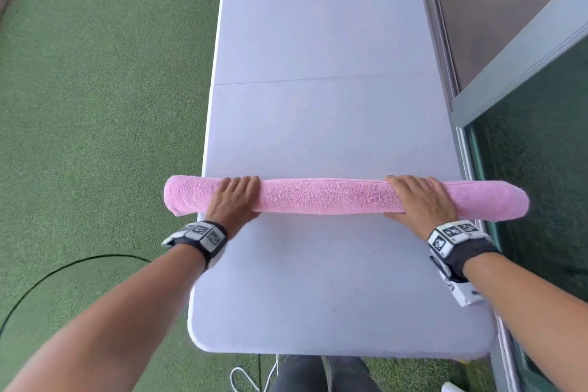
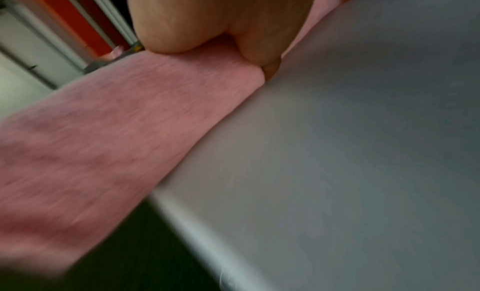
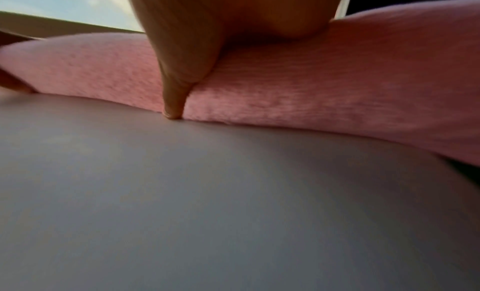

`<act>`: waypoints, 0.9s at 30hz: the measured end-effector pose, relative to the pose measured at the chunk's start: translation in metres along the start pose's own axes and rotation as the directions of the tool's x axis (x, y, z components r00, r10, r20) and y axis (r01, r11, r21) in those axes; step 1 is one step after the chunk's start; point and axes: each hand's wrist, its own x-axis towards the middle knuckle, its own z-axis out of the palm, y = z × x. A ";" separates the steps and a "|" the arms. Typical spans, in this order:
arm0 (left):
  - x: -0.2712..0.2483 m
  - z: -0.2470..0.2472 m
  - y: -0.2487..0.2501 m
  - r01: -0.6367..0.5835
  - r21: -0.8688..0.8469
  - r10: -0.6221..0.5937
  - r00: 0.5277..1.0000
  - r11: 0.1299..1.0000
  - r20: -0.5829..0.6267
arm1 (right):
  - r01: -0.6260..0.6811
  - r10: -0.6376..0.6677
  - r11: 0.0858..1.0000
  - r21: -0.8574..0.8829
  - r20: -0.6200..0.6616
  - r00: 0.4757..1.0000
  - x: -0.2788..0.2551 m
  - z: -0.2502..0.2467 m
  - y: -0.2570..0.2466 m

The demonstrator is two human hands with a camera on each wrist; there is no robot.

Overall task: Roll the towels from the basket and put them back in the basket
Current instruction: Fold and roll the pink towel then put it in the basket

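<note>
A pink towel, rolled into one long tube, lies across the width of the white table; both of its ends stick out past the table's sides. My left hand grips the roll near its left end, fingers curled over the top. My right hand grips it near the right end the same way. In the left wrist view the towel fills the left half under my left hand. In the right wrist view my right hand sits on the towel, thumb tip down at the tabletop. No basket is in view.
Green turf lies left of the table, with a black cable curving over it. A metal-framed glass panel runs close along the table's right side. My legs and a white cord are at the near edge.
</note>
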 end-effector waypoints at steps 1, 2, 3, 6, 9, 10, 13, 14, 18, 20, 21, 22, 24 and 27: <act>-0.013 0.000 -0.020 0.039 0.014 -0.039 0.999 0.999 0.004 | -0.026 0.026 1.000 -0.006 -0.011 1.000 -0.008 0.000 0.014; -0.027 0.002 -0.038 0.082 0.015 -0.083 0.997 0.996 0.009 | -0.059 0.059 0.998 -0.015 -0.026 0.998 -0.017 0.000 0.028; -0.040 0.002 -0.052 0.125 0.001 -0.125 0.992 0.992 0.026 | -0.100 0.099 0.995 -0.026 -0.041 0.994 -0.026 -0.001 0.039; -0.059 0.003 -0.053 0.273 -0.080 -0.270 0.962 0.959 0.049 | -0.266 0.261 0.963 -0.042 -0.086 0.961 -0.049 0.004 0.045; -0.063 0.009 -0.003 0.498 -0.128 -0.488 0.867 0.858 0.101 | -0.467 0.472 0.880 0.080 -0.057 0.880 -0.066 0.015 0.005; -0.066 0.009 0.019 0.560 -0.124 -0.543 0.827 0.819 0.144 | -0.522 0.527 0.843 0.127 -0.007 0.850 -0.071 0.016 -0.011; -0.078 0.007 0.090 0.635 -0.220 -0.590 0.771 0.740 0.241 | -0.650 0.604 0.733 0.197 0.250 0.757 -0.085 0.010 -0.051; -0.082 0.006 0.116 0.633 -0.274 -0.573 0.773 0.725 0.271 | -0.661 0.588 0.713 0.235 0.313 0.746 -0.090 0.008 -0.062; -0.098 0.004 0.207 0.529 -0.506 -0.397 0.848 0.682 0.351 | -0.562 0.366 0.641 0.523 0.436 0.822 -0.120 0.005 -0.102; -0.104 0.000 0.236 0.552 -0.630 -0.339 0.834 0.547 0.436 | -0.524 0.314 0.610 0.594 0.426 0.848 -0.134 0.007 -0.112; -0.106 -0.001 0.245 0.567 -0.671 -0.326 0.824 0.478 0.464 | -0.517 0.317 0.593 0.617 0.411 0.855 -0.138 0.008 -0.115; -0.106 -0.001 0.249 0.579 -0.694 -0.324 0.815 0.427 0.481 | -0.513 0.324 0.579 0.634 0.398 0.858 -0.140 0.010 -0.116; -0.107 0.005 0.253 0.580 -0.726 -0.322 0.813 0.370 0.485 | -0.521 0.342 0.551 0.652 0.393 0.853 -0.142 0.013 -0.117; -0.113 0.010 0.254 0.522 -0.744 -0.249 0.853 0.417 0.459 | -0.585 0.453 0.603 0.543 0.370 0.811 -0.134 0.009 -0.118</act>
